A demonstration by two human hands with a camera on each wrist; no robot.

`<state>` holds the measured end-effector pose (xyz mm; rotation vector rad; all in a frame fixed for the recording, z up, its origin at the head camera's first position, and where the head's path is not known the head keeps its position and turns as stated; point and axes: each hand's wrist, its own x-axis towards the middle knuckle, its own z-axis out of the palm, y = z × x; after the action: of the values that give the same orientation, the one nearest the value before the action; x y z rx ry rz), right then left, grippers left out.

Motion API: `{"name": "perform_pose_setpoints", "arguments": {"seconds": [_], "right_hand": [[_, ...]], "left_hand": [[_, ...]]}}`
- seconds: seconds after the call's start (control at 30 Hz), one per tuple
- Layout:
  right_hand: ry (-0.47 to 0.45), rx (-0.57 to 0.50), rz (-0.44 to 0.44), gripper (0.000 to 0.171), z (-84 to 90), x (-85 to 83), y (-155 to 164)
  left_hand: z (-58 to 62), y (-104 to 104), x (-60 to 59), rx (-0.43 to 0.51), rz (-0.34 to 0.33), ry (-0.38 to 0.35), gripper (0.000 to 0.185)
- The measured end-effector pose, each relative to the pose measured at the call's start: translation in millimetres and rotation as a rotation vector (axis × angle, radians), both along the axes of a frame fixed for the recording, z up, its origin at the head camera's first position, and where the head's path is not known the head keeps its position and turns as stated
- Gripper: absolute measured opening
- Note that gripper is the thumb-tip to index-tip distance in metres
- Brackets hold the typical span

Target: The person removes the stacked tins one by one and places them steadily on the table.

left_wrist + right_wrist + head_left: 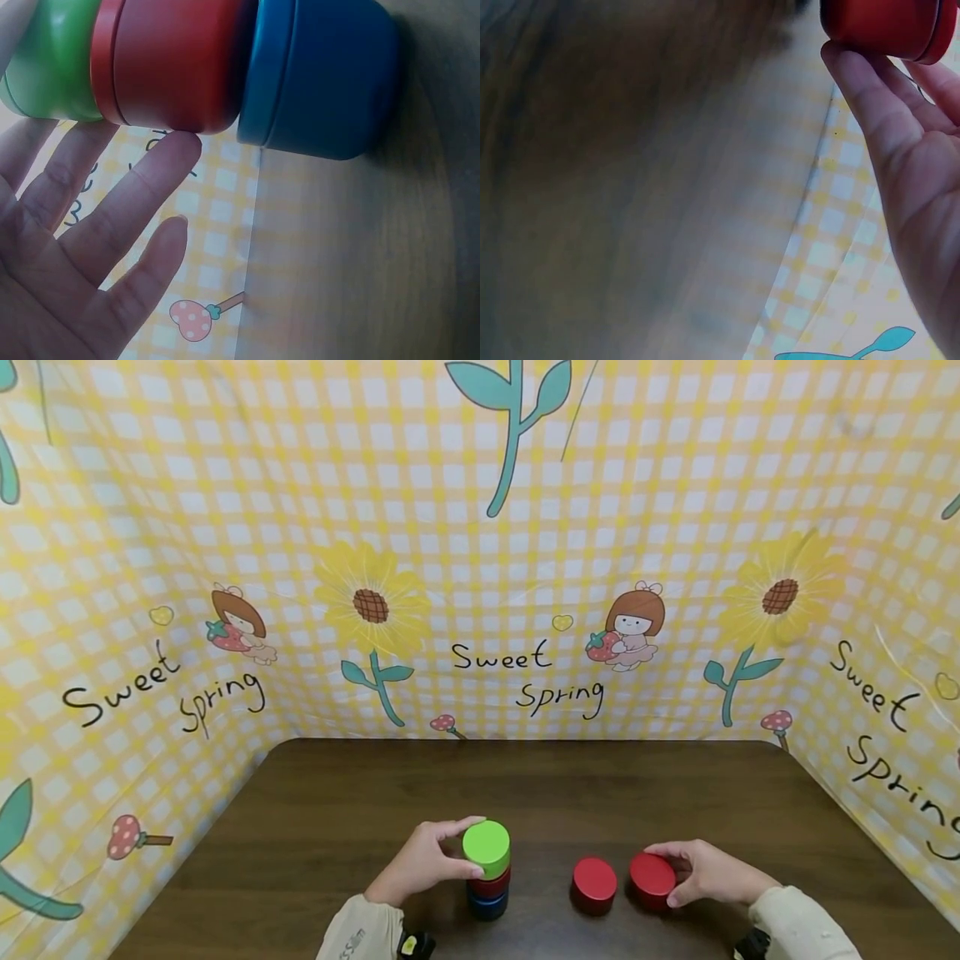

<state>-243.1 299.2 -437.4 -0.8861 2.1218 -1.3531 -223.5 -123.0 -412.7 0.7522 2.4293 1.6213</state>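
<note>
A stack of round lidded tins stands left of centre on the table: a green tin (486,850) on top, a red tin (176,64) in the middle, a blue tin (322,82) at the bottom. My left hand (429,864) holds the green tin from the left between thumb and forefinger. In the left wrist view its other fingers (131,195) extend along the stack. To the right, my right hand (712,875) grips another red tin (651,882) from its right side. Whether this tin touches the table cannot be told. Between stack and right hand sits a further red tin (595,887).
The dark wooden table (375,785) reaches back to a yellow checked cloth (487,568) with printed flowers and lettering. That cloth also rises along the left and right edges of the table.
</note>
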Motion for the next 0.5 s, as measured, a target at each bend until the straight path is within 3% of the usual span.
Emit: {"name": "perform_pose_setpoints", "arguments": {"seconds": [0.23, 0.5], "right_hand": [[0.007, -0.041, 0.027, 0.066, -1.3, 1.7, -0.2], [-0.049, -0.035, 0.005, 0.069, -1.4, 2.9, 0.2]], "left_hand": [[-0.7, -0.2, -1.1, -0.01, 0.0, -0.011, 0.061], [-2.1, -0.6, -1.5, -0.038, -0.002, -0.016, 0.062]]}}
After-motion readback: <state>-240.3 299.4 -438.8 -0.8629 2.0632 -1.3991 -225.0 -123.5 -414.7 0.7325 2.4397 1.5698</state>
